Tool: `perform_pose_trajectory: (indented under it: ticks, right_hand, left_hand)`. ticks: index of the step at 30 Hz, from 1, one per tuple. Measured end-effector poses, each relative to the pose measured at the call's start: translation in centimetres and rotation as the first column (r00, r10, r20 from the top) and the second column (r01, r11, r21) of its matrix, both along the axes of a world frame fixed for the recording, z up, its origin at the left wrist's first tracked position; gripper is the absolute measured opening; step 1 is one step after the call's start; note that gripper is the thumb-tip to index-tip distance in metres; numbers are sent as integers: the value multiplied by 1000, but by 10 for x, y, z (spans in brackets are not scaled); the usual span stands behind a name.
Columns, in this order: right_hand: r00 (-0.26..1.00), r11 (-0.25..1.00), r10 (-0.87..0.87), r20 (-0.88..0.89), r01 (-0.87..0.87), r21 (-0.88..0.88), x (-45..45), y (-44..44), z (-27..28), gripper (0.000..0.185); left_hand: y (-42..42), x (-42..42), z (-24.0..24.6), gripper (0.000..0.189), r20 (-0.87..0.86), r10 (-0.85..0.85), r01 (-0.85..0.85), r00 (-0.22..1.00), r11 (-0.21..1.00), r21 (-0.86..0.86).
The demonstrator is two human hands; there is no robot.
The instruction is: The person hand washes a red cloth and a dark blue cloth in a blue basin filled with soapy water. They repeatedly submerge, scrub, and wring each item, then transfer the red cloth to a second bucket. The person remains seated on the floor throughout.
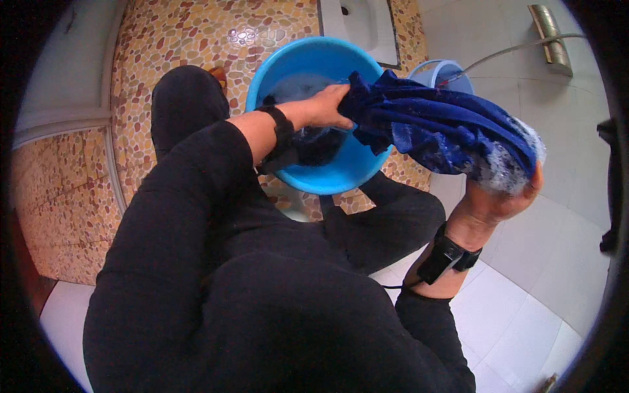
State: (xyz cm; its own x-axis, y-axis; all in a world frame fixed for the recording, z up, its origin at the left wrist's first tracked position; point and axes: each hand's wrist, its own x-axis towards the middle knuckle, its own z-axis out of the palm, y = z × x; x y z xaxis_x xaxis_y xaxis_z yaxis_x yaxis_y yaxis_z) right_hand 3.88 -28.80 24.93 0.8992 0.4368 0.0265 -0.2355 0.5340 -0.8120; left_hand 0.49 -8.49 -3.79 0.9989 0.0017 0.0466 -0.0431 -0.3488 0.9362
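A wet royal-blue cloth garment [432, 108] is stretched between my two hands, above and to the right of a blue plastic basin [327, 186]. My left hand [327, 105] grips its bunched left end over the basin. At the other end, my right hand [506, 196] holds the garment from below, with white soap suds [506, 169] along the fabric there. Cloudy water [300, 86] and dark wet fabric [322, 147] lie in the basin, partly hidden by my left forearm. Each wrist wears a black strap.
Beyond the basin is a white ceramic squat toilet [361, 29] set into the pebble-patterned floor [216, 29]. A small light-blue bucket [464, 81] stands by the tiled wall, with a thin hose [511, 49] running to it. A metal fixture [550, 44] is mounted on that wall.
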Motion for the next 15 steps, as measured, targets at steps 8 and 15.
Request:
perform_pose_trajectory:
  ticks: [8,15]
  right_hand:
    - [989,975,-132,-69,117,-190,9,5,-54,43]
    - [979,767,-31,-203,-107,-633,-15,17,-206,40]
  left_hand:
    - [36,2,40,31,-380,110,-343,918,699,-628]
    - [47,-13,41,32,-618,120,-569,777,554,-608]
